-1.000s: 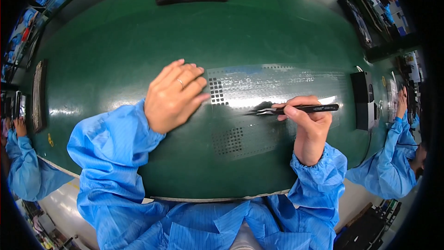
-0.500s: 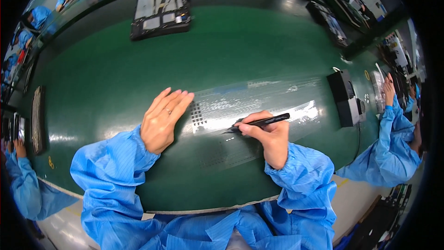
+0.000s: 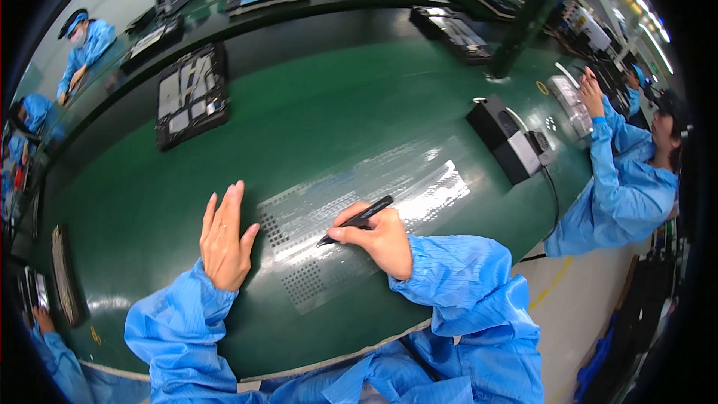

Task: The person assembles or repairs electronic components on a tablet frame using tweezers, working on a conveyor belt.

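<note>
My left hand [image 3: 226, 243] is open beside the left edge of a clear plastic sheet [image 3: 363, 176], its fingers pointing away and its thumb apart. It holds nothing. The sheet lies on the green table and carries rows of small dark squares at its left end; glare covers much of it. Nearer to me is a second patch of small dark squares [image 3: 304, 281] on clear film; whether it is a separate sheet I cannot tell. My right hand [image 3: 376, 238] grips slim black tweezers [image 3: 372, 210] like a pen, the tip down at the sheet.
A black device [image 3: 192, 97] with open internals lies at the far left, another [image 3: 455, 34] at the far right. A black box [image 3: 497, 135] with a cable stands to the right. A stack of thin sheets [image 3: 66, 277] is at the left. A co-worker [image 3: 624, 168] sits at the right.
The view has turned, so the table and its things appear tilted. My left hand has come away from the sheet's corner and its thumb has spread. My right hand still holds the tweezers over the sheet.
</note>
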The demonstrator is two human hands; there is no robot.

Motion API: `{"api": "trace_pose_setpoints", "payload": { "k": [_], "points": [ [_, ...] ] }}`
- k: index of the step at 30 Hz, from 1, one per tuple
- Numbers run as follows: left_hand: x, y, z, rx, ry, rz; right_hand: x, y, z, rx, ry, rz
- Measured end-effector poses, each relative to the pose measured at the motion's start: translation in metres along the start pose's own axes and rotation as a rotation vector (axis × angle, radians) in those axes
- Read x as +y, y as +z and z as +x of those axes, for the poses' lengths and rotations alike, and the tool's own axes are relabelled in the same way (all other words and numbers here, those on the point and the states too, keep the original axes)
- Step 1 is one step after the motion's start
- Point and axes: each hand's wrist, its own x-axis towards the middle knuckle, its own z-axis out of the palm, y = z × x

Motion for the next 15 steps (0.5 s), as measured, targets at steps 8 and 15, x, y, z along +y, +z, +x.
{"api": "trace_pose_setpoints", "payload": {
  "k": [8,15],
  "points": [
    [0.003,0.001,0.001,-0.064,0.045,0.129,0.007,-0.001,0.003,0.000,-0.054,-0.038],
    [-0.005,0.011,0.002,-0.176,0.187,0.124,0.021,0.000,0.010,0.014,-0.088,0.027]
  ]
}}
